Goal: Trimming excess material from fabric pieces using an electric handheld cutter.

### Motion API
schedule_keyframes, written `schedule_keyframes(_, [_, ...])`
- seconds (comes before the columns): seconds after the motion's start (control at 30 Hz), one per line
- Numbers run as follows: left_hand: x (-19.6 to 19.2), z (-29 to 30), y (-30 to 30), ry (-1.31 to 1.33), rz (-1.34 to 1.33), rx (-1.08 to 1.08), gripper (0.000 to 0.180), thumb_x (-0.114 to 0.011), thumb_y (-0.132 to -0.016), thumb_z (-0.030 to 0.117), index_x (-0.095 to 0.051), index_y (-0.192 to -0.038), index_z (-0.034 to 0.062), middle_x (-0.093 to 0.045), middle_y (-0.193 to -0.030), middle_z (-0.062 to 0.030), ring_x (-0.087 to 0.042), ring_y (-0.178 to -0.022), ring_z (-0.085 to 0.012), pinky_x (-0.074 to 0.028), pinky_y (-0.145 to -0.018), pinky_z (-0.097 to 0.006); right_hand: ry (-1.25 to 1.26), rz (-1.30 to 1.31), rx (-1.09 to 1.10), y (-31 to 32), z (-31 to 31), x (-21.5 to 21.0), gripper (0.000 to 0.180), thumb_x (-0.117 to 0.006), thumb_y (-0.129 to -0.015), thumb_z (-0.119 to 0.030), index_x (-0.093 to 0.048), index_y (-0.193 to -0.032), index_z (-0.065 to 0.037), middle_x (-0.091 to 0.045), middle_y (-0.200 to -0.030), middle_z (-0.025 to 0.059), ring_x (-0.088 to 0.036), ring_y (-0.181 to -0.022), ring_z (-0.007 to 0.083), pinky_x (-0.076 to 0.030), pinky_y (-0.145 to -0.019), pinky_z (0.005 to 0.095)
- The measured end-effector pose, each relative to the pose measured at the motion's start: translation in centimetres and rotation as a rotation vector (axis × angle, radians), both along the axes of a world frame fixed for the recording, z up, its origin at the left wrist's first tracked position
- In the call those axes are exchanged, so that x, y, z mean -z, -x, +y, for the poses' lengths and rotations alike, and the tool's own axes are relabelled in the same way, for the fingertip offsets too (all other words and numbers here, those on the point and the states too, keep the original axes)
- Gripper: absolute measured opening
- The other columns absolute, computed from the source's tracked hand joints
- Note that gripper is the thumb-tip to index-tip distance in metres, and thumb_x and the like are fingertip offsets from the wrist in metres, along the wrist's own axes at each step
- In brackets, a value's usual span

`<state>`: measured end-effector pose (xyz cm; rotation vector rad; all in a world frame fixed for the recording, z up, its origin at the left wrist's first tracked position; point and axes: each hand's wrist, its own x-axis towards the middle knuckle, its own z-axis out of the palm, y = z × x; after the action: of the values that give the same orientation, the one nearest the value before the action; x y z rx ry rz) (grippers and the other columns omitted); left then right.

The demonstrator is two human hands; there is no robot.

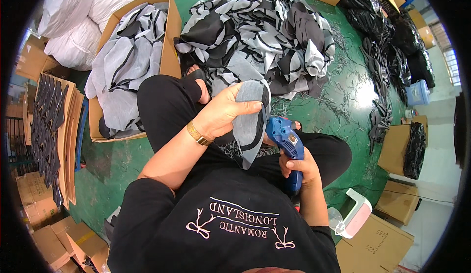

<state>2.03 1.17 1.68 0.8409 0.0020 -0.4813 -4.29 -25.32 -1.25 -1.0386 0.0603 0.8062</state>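
While a person in a black T-shirt sits with bent knees spread on a green floor (110, 167), the left hand (221, 111), with a gold watch (198, 133) at its wrist, pinches a grey fabric piece (248, 128) above the lap, thumb laid on the near face and the fingers partly hidden behind it. This piece has a rounded top, a black band along its right side and a pointed lower end hanging down. The right hand (301, 165) is closed around the handle of a blue handheld tool (287, 138), whose head stands at the black-banded edge; whether the two touch is impossible to tell. Beyond the feet lies a large heap of grey and black pieces (265, 32), with dark thread-like scraps (338, 104) strewn to its right. On the person's left, an open cardboard box (171, 42) overflows with similar pieces (127, 67), and white sacks (73, 13) bulge behind it. Black plastic bags (405, 37) and a light blue bucket (417, 92) line the far right, and near the right elbow is a pink-and-white device (355, 214).
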Motion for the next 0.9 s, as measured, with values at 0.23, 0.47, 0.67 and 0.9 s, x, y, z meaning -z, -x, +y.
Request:
schedule_keyframes(0.23, [0.1,-0.6,0.6,-0.047,-0.042,-0.038,0.035,-0.069,-0.082,0.004,-0.056,-0.115,0.0045,-0.063,-0.101,0.0005,-0.059,-0.091,-0.0077,-0.048,-0.083,-0.026,-0.161,0.129,0.073,0.0,1.3,-0.5,0.047,-0.073,-0.065,-0.014,-0.048,-0.101,0.002,-0.044,-0.058,0.0032,-0.044,-0.048,0.0135,-0.04,-0.042,0.0268])
schedule_keyframes(0.47, [0.3,-0.4,0.5,-0.031,0.009,-0.084,0.028,-0.068,-0.084,0.006,-0.059,-0.11,0.0034,-0.063,-0.099,0.0006,-0.059,-0.09,-0.0075,-0.048,-0.081,-0.026,-0.194,0.1,0.135,-1.1,1.3,-0.5,0.045,-0.073,-0.066,-0.016,-0.048,-0.1,0.001,-0.043,-0.059,0.0025,-0.044,-0.049,0.0124,-0.04,-0.041,0.0259])
schedule_keyframes(0.67, [0.3,0.2,0.0,-0.055,-0.032,-0.185,0.027,-0.066,-0.085,0.002,-0.055,-0.109,0.0042,-0.062,-0.1,0.0009,-0.059,-0.088,-0.0077,-0.048,-0.081,-0.025,-0.141,0.11,0.07,-0.1,0.4,-0.3,0.046,-0.074,-0.065,-0.015,-0.048,-0.099,0.002,-0.045,-0.058,0.0041,-0.044,-0.048,0.014,-0.04,-0.042,0.027])
schedule_keyframes(0.9, [0.3,0.6,0.2,-0.072,-0.062,-0.107,0.029,-0.065,-0.085,0.001,-0.055,-0.112,0.006,-0.062,-0.101,0.0023,-0.058,-0.092,-0.0068,-0.046,-0.084,-0.025,-0.087,0.121,-0.015,0.1,0.2,0.1,0.045,-0.074,-0.064,-0.014,-0.048,-0.097,0.003,-0.045,-0.058,0.0053,-0.045,-0.048,0.0148,-0.04,-0.043,0.0278])
